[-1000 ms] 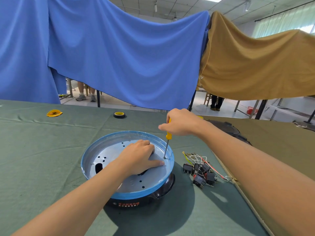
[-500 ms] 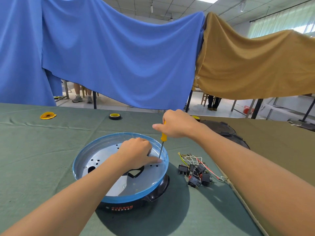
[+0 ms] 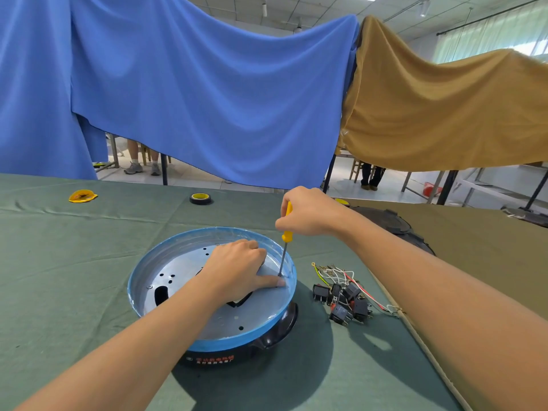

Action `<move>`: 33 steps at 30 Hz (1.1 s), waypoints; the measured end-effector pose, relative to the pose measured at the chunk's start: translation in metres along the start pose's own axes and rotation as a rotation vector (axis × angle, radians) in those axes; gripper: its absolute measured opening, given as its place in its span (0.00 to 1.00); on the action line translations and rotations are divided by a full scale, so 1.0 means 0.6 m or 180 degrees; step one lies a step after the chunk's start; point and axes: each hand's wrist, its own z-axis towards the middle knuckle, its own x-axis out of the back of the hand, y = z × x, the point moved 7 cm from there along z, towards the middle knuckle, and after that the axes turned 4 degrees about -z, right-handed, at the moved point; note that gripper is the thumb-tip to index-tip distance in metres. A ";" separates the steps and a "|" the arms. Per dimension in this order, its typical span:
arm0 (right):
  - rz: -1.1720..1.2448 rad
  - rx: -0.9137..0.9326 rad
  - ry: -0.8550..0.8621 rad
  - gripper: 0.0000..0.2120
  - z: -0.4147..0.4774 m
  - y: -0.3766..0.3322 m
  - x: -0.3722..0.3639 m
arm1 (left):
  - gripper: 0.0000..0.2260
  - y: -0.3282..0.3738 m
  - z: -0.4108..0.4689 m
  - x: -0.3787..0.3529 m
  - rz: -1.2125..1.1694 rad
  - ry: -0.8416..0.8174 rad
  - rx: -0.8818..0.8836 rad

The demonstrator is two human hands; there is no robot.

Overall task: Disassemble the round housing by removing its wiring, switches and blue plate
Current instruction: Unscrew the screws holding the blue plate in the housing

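Observation:
The round black housing [image 3: 275, 324] sits on the green cloth with the blue-rimmed metal plate [image 3: 154, 262] on top of it. My left hand [image 3: 237, 268] lies flat inside the plate, its forefinger stretched toward the right rim. My right hand [image 3: 308, 213] grips a yellow-handled screwdriver [image 3: 286, 235] held upright, its tip on a screw near the plate's right edge, just beside my left fingertip. A bundle of black switches with white, red and yellow wiring [image 3: 344, 295] lies loose on the cloth to the right of the housing.
A roll of black and yellow tape [image 3: 200, 198] and a yellow piece [image 3: 83, 196] lie at the far side of the table. Another dark round housing [image 3: 394, 223] sits behind my right forearm on a brown cloth. Blue and tan sheets hang beyond the table.
Both hands keep their places on the plate and the screwdriver, whose tip stays at the same screw. The camera view has shifted a little.

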 end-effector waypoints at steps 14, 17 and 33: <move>-0.0082 0.0045 -0.0017 0.20 0.006 -0.005 -0.002 | 0.32 -0.005 -0.003 -0.005 -0.0131 -0.0191 0.0073; -0.0216 -0.0040 0.0153 0.22 0.006 0.002 0.001 | 0.32 -0.005 -0.003 -0.005 -0.0137 -0.0199 0.0084; -0.0081 -0.0001 0.0015 0.17 0.006 -0.001 -0.001 | 0.33 -0.008 -0.003 -0.008 -0.0183 -0.0202 0.0094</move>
